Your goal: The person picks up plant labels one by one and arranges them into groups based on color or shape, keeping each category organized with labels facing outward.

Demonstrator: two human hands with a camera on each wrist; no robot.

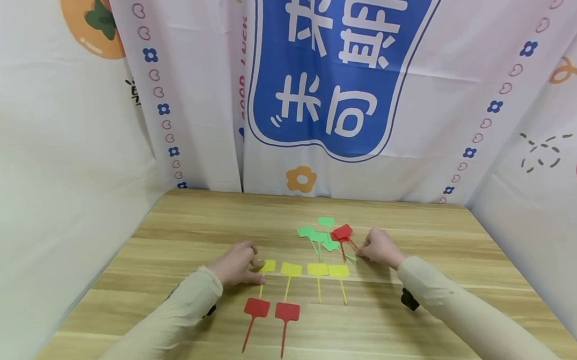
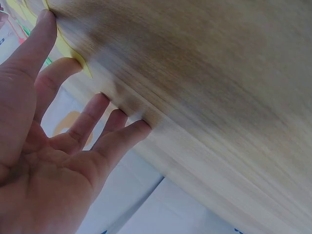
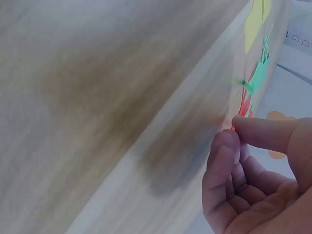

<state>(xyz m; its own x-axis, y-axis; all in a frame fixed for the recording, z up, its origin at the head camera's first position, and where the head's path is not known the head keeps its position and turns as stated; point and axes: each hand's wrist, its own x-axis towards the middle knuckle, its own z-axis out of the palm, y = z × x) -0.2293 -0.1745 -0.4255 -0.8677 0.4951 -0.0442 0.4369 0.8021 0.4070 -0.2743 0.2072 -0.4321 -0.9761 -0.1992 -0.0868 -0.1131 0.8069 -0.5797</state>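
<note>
My right hand (image 1: 380, 248) pinches the stem end of a red plant label (image 1: 342, 231) between thumb and forefinger. Its head overlaps another red label at the edge of a loose pile of green plant labels (image 1: 326, 221). On the left, my left hand (image 1: 237, 264) rests its thumb and forefinger against the leftmost yellow plant label (image 1: 268, 265), fingers spread in the left wrist view. That label lies in a row with more yellow labels (image 1: 317, 269), stems toward me. Two red labels (image 1: 287, 311) lie in front of the row, beside each other.
The labels lie on a wood-grain table (image 1: 411, 336). A printed white cloth (image 1: 198, 98) hangs behind the table's back edge, and white cloth walls stand at both sides. Dark wrist straps (image 1: 410, 299) show under the sleeves.
</note>
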